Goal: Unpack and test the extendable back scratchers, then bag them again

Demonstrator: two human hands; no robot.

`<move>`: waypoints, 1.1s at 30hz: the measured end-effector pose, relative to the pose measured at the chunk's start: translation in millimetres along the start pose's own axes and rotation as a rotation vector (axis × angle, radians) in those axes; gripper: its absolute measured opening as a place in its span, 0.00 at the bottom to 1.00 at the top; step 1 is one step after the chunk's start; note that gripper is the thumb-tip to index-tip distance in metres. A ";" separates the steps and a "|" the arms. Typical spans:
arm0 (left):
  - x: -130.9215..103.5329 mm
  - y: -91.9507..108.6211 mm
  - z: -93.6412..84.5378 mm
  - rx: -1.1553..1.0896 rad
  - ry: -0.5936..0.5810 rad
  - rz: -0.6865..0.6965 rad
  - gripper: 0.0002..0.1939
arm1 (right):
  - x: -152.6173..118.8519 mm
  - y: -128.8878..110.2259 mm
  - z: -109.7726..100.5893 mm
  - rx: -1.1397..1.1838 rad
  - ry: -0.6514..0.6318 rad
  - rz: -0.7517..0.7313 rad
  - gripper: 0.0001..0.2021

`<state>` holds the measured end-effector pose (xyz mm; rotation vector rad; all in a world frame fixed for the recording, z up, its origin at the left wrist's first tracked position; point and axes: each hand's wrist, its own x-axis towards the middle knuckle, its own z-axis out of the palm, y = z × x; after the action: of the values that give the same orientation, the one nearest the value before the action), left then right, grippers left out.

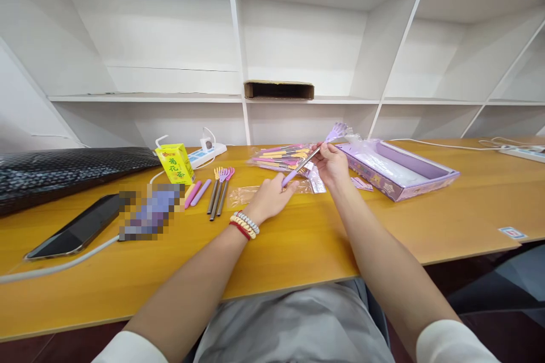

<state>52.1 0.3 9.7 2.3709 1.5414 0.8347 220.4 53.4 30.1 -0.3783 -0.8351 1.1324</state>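
Note:
A purple back scratcher [307, 160] with a metal shaft and a claw-shaped head slants up to the right between my two hands. My left hand [272, 197], with bracelets at the wrist, grips its purple handle end. Higher up, the fingers of my right hand [331, 163] close on the shaft just below the claw. Behind the hands lies a clear bag of pink, yellow and purple scratchers [279, 154]. To the left are several metal shafts with coloured claws [219, 190], beside loose pink and purple handles [196, 193]. An empty clear wrapper [244, 195] lies near my left hand.
A purple open box [426, 181] with clear plastic in it sits at the right. On the left are a yellow drink carton [175, 163], a black phone [80, 227], a blurred-out item [151, 212] and a power strip [208, 153]. White shelves [306, 39] rise behind.

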 end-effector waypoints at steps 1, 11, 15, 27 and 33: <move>-0.2 -0.5 0.3 0.008 -0.009 0.006 0.22 | 2.2 -3.8 -2.1 0.002 0.020 -0.012 0.05; 3.0 -3.1 -7.9 0.114 -0.096 0.009 0.26 | 22.5 -33.9 -25.6 0.096 0.329 -0.167 0.07; 0.5 -3.2 -11.1 0.122 -0.073 -0.069 0.24 | 8.4 -20.2 -11.4 0.090 0.201 -0.038 0.08; 3.0 2.6 18.8 0.017 0.046 0.081 0.14 | -29.3 31.1 25.5 0.089 0.037 0.400 0.22; -0.6 7.8 15.6 -0.178 -0.133 0.212 0.19 | -24.2 17.1 22.3 0.053 0.099 0.399 0.25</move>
<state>66.6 -1.4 0.2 2.4309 1.1313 0.7997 188.6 35.4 24.0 -0.5693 -0.6563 1.4889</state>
